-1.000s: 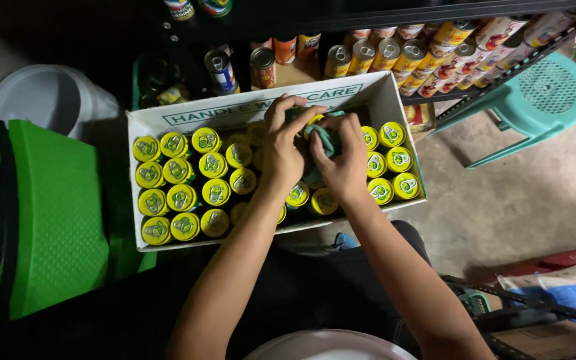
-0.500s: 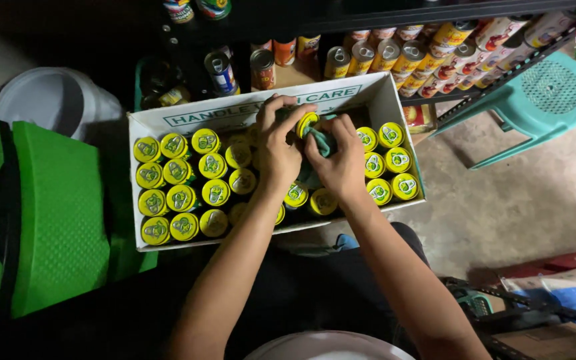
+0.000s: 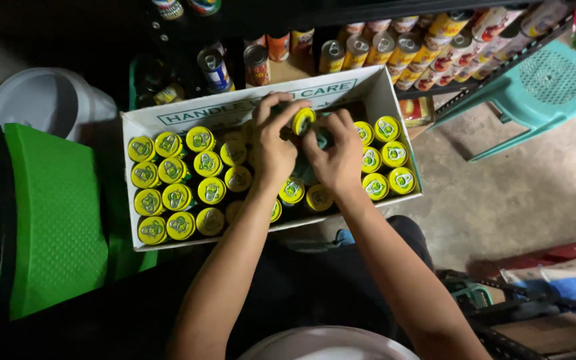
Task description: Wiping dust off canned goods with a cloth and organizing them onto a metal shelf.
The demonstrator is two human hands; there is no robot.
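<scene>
head view: both hands' fingers (image 3: pixel 281 113) clamped on one yellow-topped can (image 3: pixel 303 121) above the box (image 3: pixel 168 119).

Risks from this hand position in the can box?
1. Both hands, left hand and right hand, crowd one tilted yellow-lidded can; a loose grip may drop it onto the packed cans below.
2. The cardboard box seems to rest on the person's lap; pulling upward could tip it.
3. Light is dim, so fingers could catch a pull-tab edge.
</scene>
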